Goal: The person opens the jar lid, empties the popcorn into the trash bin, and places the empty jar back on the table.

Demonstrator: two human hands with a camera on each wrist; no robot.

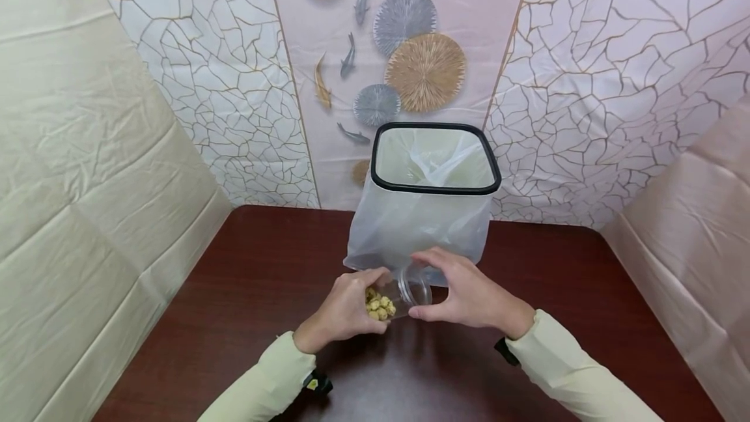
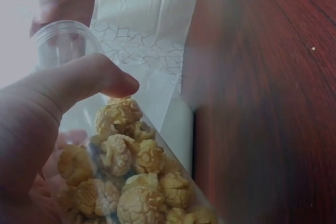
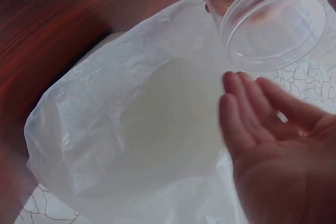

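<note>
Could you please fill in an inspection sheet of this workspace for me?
Surface: dark red-brown table with a wood-like grain.
Job's things: clear jar, tilted, with popcorn inside; beyond it, a black-rimmed bin with a white bag over it. Cannot tell whether a clear lid is on.
Clutter: one tiny pale speck on the tabletop.
Hands: left hand holds the jar; right hand is at its mouth end, fingertips just apart from the rim.
Cables: nothing seen.
Surroundings: patterned backdrop behind, plain cream covering at the sides.
</note>
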